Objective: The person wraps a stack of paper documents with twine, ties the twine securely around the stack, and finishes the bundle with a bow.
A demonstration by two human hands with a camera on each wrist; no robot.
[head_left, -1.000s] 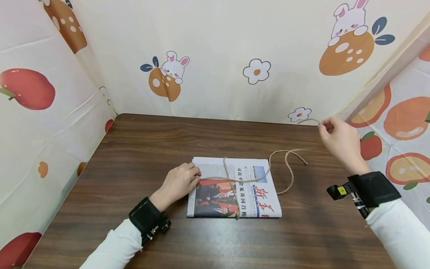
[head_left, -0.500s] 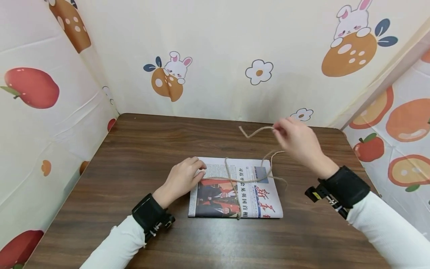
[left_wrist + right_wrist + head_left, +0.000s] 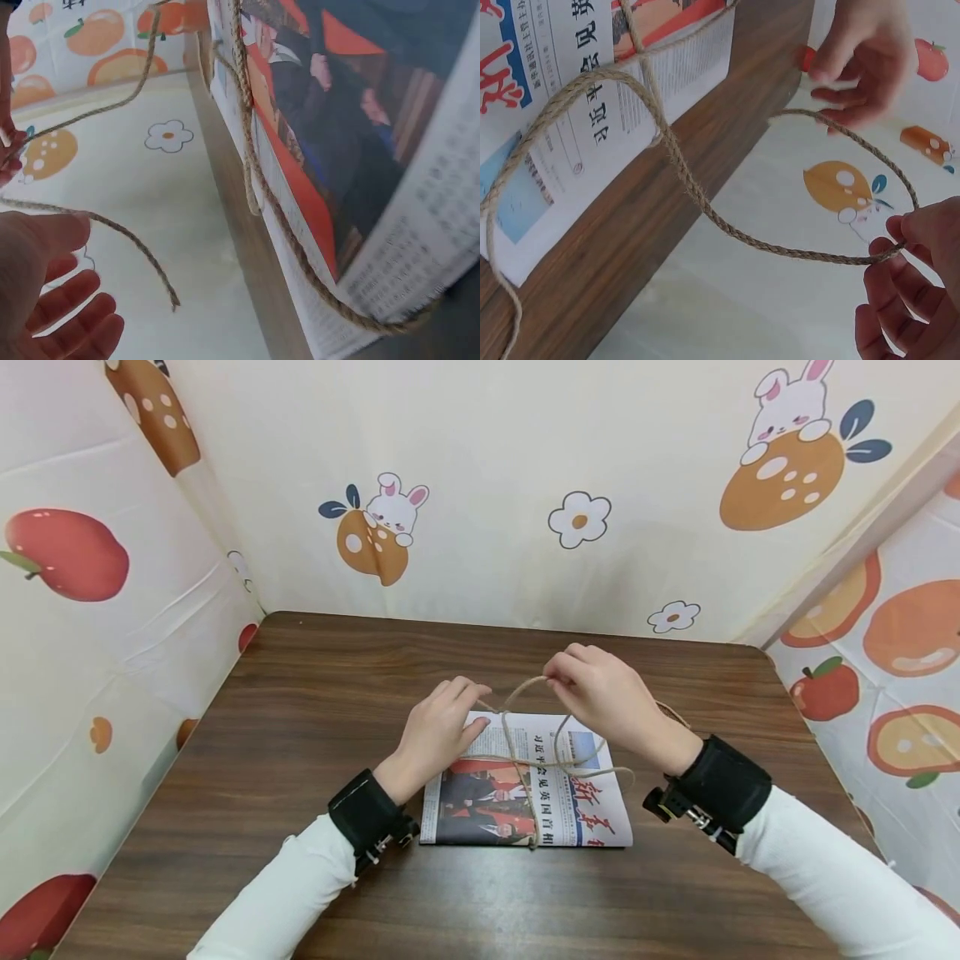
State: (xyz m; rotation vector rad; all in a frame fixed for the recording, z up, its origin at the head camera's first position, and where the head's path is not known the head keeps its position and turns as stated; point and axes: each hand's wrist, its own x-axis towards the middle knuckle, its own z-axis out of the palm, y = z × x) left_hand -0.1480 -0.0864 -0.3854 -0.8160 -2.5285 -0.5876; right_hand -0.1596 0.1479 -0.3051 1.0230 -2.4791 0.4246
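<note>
A folded newspaper [image 3: 483, 810] lies flat on the table with jute twine [image 3: 676, 156] crossing over its face. My right hand [image 3: 611, 702] is above the paper's far edge, pinching the twine between thumb and fingertips a short way from its loose end. In the right wrist view the strand bows from those fingers toward my left hand [image 3: 442, 727]. That hand hovers by the paper's far left corner, thumb and fingers apart. The loose end [image 3: 171, 296] hangs close to its fingers in the left wrist view, apparently not gripped.
The brown wood-grain table [image 3: 315, 693] ends at a back wall covered with printed cloth [image 3: 480, 560]. Similar fruit-patterned cloth stands along both sides. Another length of twine trails off the newspaper's right side. Each wrist wears a black strap with a camera.
My right hand has come left and toward the newspaper, carrying the twine from the far right. My left hand has lifted off the paper's left edge and moved right, toward the twine's end.
</note>
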